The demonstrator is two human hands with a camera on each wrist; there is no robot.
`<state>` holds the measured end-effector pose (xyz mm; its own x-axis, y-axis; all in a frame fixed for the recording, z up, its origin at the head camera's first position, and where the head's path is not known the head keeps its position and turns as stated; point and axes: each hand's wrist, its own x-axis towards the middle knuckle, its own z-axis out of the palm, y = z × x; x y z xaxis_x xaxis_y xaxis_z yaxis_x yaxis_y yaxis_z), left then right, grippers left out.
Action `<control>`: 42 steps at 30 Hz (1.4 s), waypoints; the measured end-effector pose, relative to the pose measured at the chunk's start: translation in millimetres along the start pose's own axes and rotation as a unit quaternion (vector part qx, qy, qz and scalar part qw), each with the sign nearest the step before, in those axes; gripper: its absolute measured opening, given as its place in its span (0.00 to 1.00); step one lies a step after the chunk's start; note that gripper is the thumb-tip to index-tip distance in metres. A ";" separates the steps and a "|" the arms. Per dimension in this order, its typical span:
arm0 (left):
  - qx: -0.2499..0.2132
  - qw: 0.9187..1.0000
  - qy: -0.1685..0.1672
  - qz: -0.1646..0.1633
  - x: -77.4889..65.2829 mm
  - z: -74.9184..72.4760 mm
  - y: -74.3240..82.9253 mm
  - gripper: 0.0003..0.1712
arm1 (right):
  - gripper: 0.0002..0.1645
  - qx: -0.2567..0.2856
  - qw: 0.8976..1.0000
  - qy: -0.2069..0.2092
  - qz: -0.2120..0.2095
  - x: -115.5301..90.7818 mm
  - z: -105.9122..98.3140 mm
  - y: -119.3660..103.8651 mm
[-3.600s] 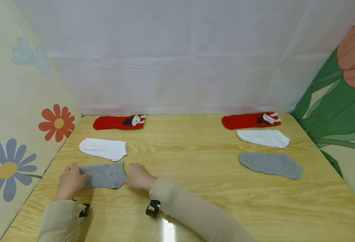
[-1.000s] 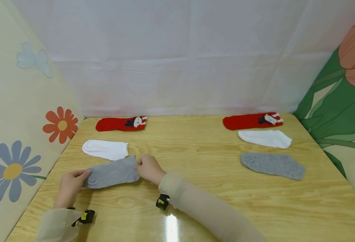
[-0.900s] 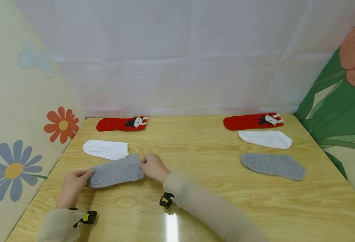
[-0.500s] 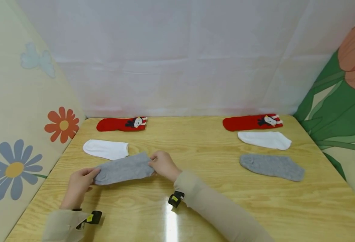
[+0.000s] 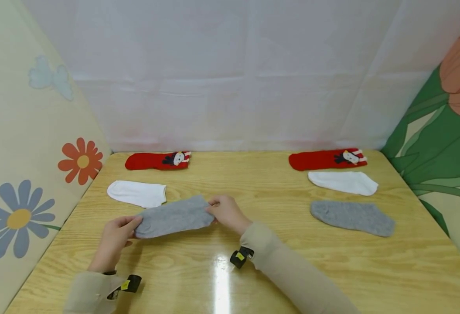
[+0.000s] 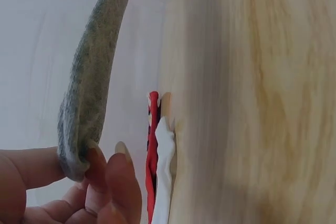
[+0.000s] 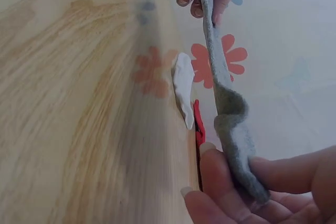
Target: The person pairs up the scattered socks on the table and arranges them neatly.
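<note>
A grey ankle sock (image 5: 175,216) is stretched between both hands, held up off the table. My left hand (image 5: 115,237) pinches its toe end between thumb and fingers. At the cuff end, my right hand (image 5: 227,213) grips the sock the same way. In the left wrist view the grey sock (image 6: 94,77) appears edge-on, rising from the pinching fingertips (image 6: 122,150). The right wrist view shows the sock (image 7: 228,108) with a soft fold midway and the thumb (image 7: 283,174) pressed on its near end.
Behind the held sock lie a white sock (image 5: 137,193) and a red sock (image 5: 145,161) with a cartoon figure. At right lie a second red sock (image 5: 316,160), white sock (image 5: 341,182) and grey sock (image 5: 351,216). Printed panels and a white cloth (image 5: 230,87) border the wooden table (image 5: 284,270).
The grey sock lay flat at the left with both hands at its ends. Both hands have since pinched and lifted it, carrying it to the right. The other socks stay put.
</note>
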<state>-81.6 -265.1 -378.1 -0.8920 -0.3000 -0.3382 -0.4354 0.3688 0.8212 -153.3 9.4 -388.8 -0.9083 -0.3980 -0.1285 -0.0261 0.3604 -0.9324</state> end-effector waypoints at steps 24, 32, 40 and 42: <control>-0.045 0.998 -0.003 0.040 0.6 42.7 22.6 0.20 | 0.14 0.006 0.998 0.050 0.029 -8.0 -36.8 18.3; -0.040 0.998 -0.006 0.044 1.5 54.4 27.4 0.24 | 0.14 0.005 0.997 0.070 0.038 -10.7 -45.5 23.7; -0.063 0.997 -0.018 0.043 4.5 63.9 32.6 0.22 | 0.14 0.001 0.996 0.080 0.047 -14.3 -54.6 27.0; -0.068 0.997 -0.024 0.041 5.3 66.0 34.1 0.22 | 0.14 0.003 0.996 0.081 0.046 -15.7 -57.2 28.1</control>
<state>-109.2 -196.0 -382.3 -0.9301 -0.2305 -0.2859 -0.3430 0.2675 0.9004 -163.6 74.0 -393.6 -0.9621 -0.2220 -0.1585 0.0630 0.3846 -0.9209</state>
